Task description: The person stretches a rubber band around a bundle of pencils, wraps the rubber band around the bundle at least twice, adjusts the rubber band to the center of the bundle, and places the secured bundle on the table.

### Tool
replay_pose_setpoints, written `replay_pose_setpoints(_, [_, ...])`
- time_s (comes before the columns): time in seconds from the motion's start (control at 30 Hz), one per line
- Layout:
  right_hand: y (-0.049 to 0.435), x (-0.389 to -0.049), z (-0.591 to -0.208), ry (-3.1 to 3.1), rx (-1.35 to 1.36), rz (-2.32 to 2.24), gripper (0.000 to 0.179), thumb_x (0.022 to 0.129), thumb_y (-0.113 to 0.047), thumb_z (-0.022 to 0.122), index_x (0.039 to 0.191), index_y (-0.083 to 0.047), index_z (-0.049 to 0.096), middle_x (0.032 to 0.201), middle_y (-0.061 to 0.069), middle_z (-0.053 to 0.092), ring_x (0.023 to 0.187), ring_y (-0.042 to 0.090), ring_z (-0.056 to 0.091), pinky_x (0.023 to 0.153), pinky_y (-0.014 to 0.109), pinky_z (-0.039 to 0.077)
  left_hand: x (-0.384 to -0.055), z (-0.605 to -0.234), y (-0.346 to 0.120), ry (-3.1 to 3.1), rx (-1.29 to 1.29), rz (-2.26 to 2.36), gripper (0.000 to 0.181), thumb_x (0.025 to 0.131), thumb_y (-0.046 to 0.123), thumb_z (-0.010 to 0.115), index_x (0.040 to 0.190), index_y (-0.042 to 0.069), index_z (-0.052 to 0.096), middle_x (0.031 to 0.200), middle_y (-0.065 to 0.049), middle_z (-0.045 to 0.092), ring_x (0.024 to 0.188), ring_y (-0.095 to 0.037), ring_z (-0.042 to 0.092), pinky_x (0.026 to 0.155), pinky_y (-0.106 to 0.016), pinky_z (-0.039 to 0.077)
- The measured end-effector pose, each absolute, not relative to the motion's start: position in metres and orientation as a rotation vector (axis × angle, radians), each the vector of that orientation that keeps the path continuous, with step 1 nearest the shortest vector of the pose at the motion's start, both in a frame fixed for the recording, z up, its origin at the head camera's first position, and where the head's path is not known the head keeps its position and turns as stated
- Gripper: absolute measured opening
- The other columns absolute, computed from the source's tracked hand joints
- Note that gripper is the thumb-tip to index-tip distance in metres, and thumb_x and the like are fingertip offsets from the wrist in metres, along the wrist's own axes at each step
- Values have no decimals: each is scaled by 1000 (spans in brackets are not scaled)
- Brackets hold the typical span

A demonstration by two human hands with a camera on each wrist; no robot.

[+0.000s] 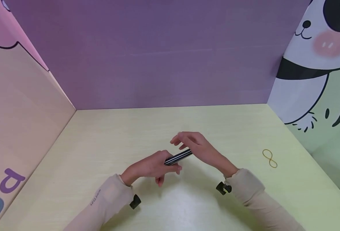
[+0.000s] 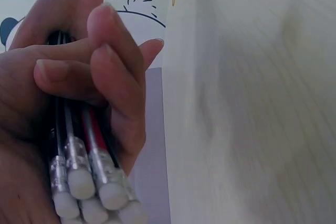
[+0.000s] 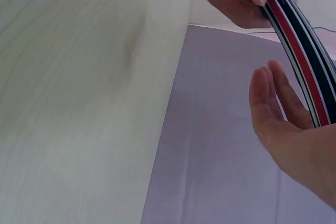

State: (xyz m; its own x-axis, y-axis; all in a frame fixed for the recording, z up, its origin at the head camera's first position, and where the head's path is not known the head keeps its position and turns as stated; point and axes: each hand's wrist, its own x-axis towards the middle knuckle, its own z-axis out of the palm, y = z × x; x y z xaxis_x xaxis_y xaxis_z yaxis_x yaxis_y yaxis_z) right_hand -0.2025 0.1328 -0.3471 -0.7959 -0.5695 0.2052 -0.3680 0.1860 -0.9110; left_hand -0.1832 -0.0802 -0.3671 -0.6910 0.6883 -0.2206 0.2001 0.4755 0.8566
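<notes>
A bundle of striped pencils, dark with one red among them, slants upward between the two hands above the table. My left hand grips it, thumb and fingers curled round the shafts. White erasers in silver ferrules show at the near end of the pencils in the left wrist view. At the other end my right hand has its palm against the bundle, with its fingers loosely extended past it. In the right wrist view the right hand is cupped at the pencils' far end, which its palm hides.
A thin yellow rubber band, twisted into a figure eight, lies on the pale wooden table at the right. A purple wall closes the back, and side panels with cartoon prints stand left and right.
</notes>
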Motion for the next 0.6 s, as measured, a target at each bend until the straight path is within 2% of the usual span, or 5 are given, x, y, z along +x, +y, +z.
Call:
replay_pose_setpoints(0.13, [138,-208,-340,2186,-959,-1763,53,110,-42,28,124,-7,66,126,8,64,119,28,58,104,42,47,-182,-366,-80,2158,701,1182,22,100,20,60,96,3,72,81,-20,64,40,-23,60,43,-31,52])
replay_pose_setpoints(0.33, [142,-209,-334,2160,-967,-1771,62,110,-42,16,127,-6,65,128,7,64,122,25,56,107,43,44,-175,-365,-73,2130,702,1173,20,99,20,62,95,3,72,89,-16,68,42,-25,63,46,-33,55])
replay_pose_setpoints(0.5, [136,-202,-337,2097,-940,-1786,59,110,-41,24,114,-3,69,117,11,69,115,27,61,102,44,48,-172,-363,-65,2123,695,1197,18,96,20,67,94,2,69,81,-24,62,45,-30,65,48,-36,57])
replay_pose_setpoints(0.6, [135,-200,-337,2128,-913,-1815,57,109,-41,31,109,-3,72,110,11,71,110,30,63,100,44,49,-171,-362,-61,2108,685,1229,19,97,19,65,96,1,69,88,-22,64,47,-31,66,50,-39,58])
